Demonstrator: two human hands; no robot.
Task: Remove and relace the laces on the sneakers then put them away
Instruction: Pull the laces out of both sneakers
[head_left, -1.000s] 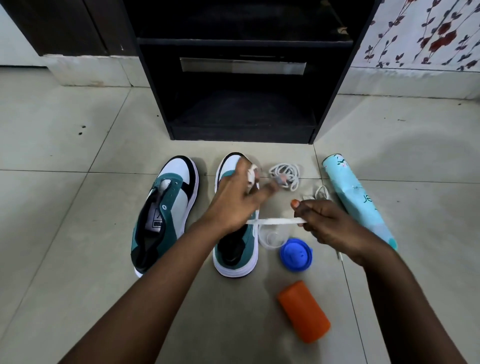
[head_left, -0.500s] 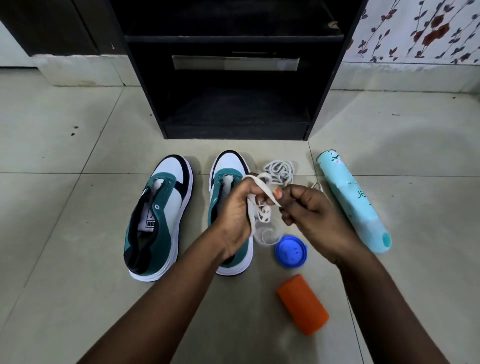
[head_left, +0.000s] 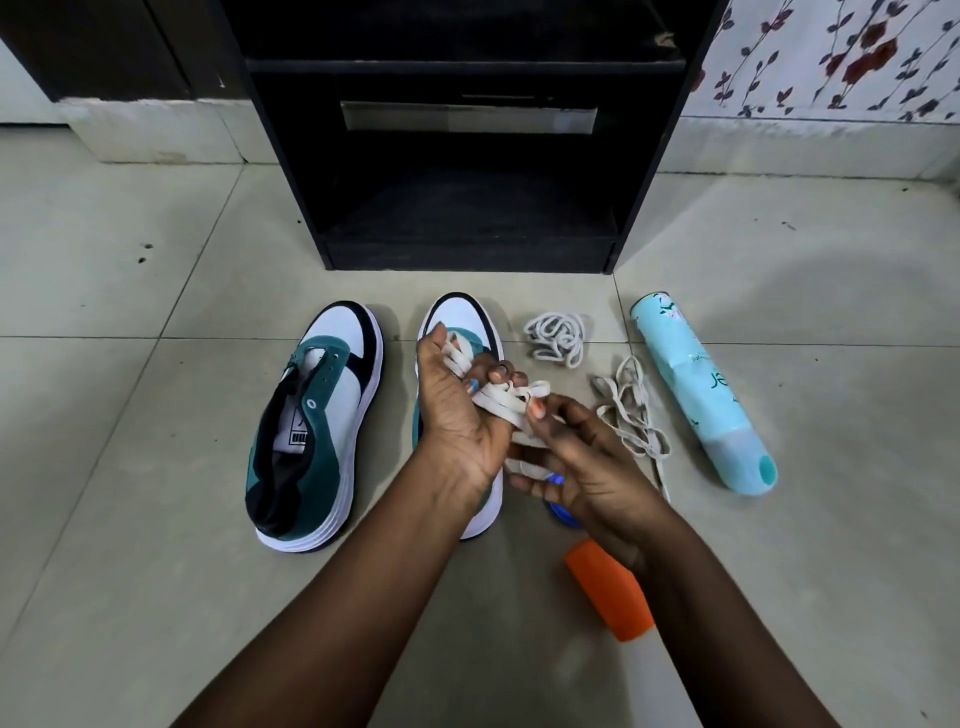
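Two teal, white and black sneakers lie side by side on the tiled floor without laces: the left sneaker (head_left: 317, 426) and the right sneaker (head_left: 462, 322), partly hidden by my hands. My left hand (head_left: 457, 410) grips a gathered bundle of flat white lace (head_left: 506, 400) over the right sneaker. My right hand (head_left: 576, 462) pinches the same lace just to the right. A coiled round lace (head_left: 558, 339) and a loose flat lace (head_left: 631, 415) lie on the floor right of the shoes.
A black open shelf unit (head_left: 467, 156) stands straight ahead against the wall. A light-blue spray can (head_left: 701, 395) lies at the right. An orange cylinder (head_left: 608, 590) and a blue lid (head_left: 561, 512) lie below my right hand.
The lace was stretched between my hands a second ago; my hands have come together and the lace is now bunched in my left hand. The view moved slightly.
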